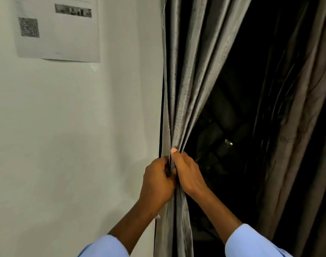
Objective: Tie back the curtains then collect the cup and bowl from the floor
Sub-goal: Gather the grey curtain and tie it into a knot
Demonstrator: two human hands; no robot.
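Note:
A shiny grey curtain [184, 75] hangs beside the white wall, its folds bunched into a narrow bundle at waist height. My left hand [156, 180] is shut around the bundle from the wall side. My right hand [188, 175] grips the same bundle from the window side, thumb pointing up along the cloth. The two hands touch each other around the fabric. A second, darker curtain [305, 127] hangs loose at the right. No cup, bowl or tie-back is in view.
A white wall [75, 136] fills the left half, with a printed paper sheet [58, 28] stuck high up. Between the two curtains is a dark window opening [232, 127] with dim shapes behind it.

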